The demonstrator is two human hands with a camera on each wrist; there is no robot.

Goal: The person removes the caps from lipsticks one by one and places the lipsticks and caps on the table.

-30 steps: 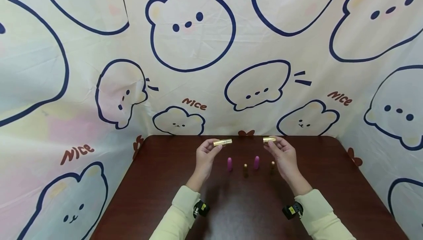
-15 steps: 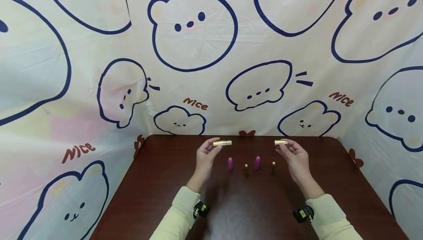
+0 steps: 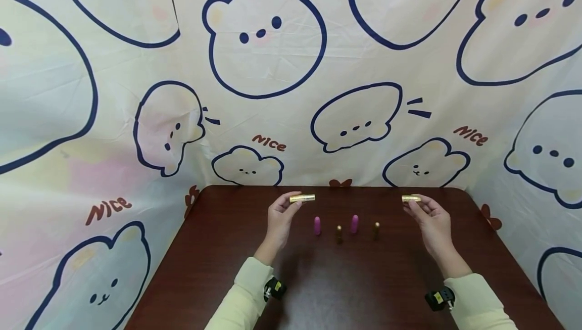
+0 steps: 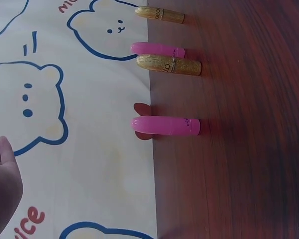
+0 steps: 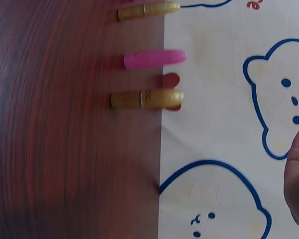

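Observation:
My left hand (image 3: 279, 223) pinches a gold lipstick tube (image 3: 305, 198) between thumb and fingers, its lighter end pointing right. On the other side, my right hand (image 3: 435, 224) pinches a shorter gold lipstick cap (image 3: 408, 198); the fingers cover part of it. Between and below the hands, two pink lipstick tubes (image 4: 167, 125) and two gold lipstick tubes (image 5: 147, 99) stand upright on the table, apart from one another. Only the edge of each hand shows in its own wrist view, so the held pieces are out of sight there.
The dark brown wooden table (image 3: 345, 289) ends at a cream cloth (image 3: 291, 118) with bear drawings, which hangs behind and along both sides. Black wrist cameras (image 3: 275, 288) sit on both cuffs.
My right hand has moved to the right with the gold cap, widening the gap between the hands. The left hand has barely shifted. The standing tubes have stayed in place.

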